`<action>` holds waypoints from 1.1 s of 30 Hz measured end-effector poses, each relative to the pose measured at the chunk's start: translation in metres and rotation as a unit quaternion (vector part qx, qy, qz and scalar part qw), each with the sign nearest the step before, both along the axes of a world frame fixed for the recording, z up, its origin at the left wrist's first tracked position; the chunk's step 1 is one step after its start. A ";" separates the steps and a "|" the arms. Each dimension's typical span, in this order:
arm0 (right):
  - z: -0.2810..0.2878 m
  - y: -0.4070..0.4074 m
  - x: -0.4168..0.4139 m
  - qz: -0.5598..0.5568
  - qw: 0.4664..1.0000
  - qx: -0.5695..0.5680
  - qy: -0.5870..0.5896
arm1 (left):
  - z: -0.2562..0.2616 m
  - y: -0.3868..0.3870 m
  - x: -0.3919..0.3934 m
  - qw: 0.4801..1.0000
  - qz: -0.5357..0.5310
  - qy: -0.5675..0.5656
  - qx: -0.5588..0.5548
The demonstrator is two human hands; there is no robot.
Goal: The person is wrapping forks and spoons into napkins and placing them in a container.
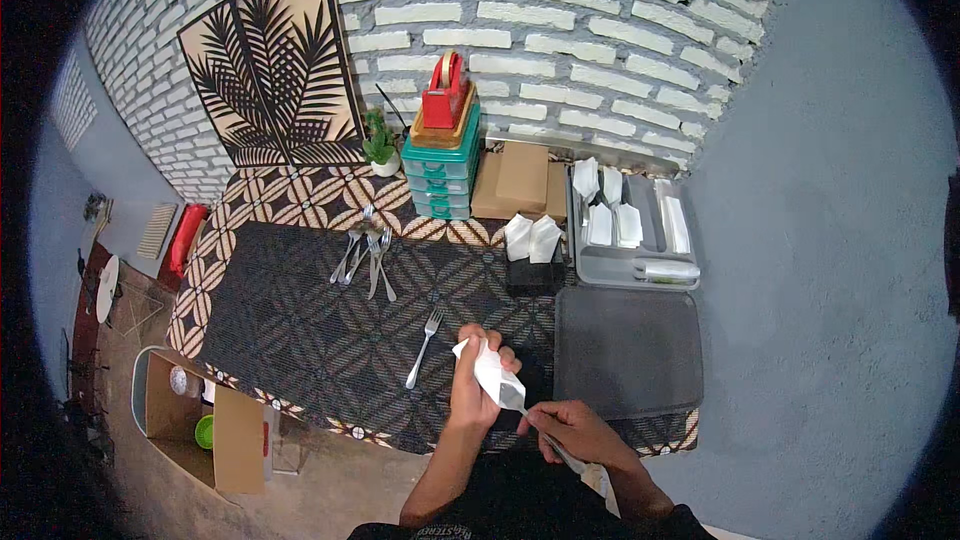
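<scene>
My left hand (477,382) holds a folded white paper napkin (495,375) above the front part of the table. Fingers of my right hand (574,431) pinch a metal utensil (553,446), whose upper end reaches into the napkin's lower opening; its kind is hidden. Left of my left hand, a fork (425,349) lies alone on the dark placemat. Farther back lies a loose group of metal cutlery (364,251), forks among it. Two folded napkins (531,238) stand in a black holder (534,276) beyond my hands.
At the back right, a grey organizer tray (636,270) holds wrapped cutlery and napkins. Its translucent lid (628,352) lies in front. Cardboard boxes (521,180), a teal drawer unit (441,180) with a red tape dispenser (445,97), and a potted plant (381,146) stand along the wall. An open carton (238,439) is below left.
</scene>
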State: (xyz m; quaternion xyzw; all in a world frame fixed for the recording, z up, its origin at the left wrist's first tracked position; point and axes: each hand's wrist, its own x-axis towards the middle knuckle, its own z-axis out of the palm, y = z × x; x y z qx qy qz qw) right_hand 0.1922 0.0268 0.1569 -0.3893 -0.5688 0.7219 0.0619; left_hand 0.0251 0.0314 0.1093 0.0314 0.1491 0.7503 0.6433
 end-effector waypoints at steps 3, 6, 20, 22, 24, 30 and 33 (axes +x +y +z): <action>0.002 0.002 -0.004 -0.013 1.000 0.003 0.013 | 0.003 -0.001 0.005 0.999 -0.013 0.023 0.018; -0.005 0.002 -0.005 -0.032 0.999 0.008 0.023 | -0.005 -0.002 0.011 0.998 -0.032 0.017 0.056; -0.007 -0.004 -0.015 -0.123 0.983 0.139 0.013 | 0.010 -0.004 0.006 0.917 0.076 0.374 -0.115; -0.009 -0.005 -0.016 -0.130 0.979 0.156 0.005 | 0.016 -0.004 0.007 0.895 0.094 0.416 -0.128; -0.008 -0.006 -0.018 -0.135 0.974 0.180 0.001 | 0.009 -0.004 0.009 0.901 0.088 0.407 -0.126; -0.018 -0.005 -0.018 -0.139 0.964 0.226 -0.033 | 0.017 -0.004 0.013 0.896 0.091 0.419 -0.118; -0.022 -0.005 -0.017 -0.148 0.960 0.237 -0.031 | 0.014 -0.004 0.011 0.893 0.076 0.428 -0.118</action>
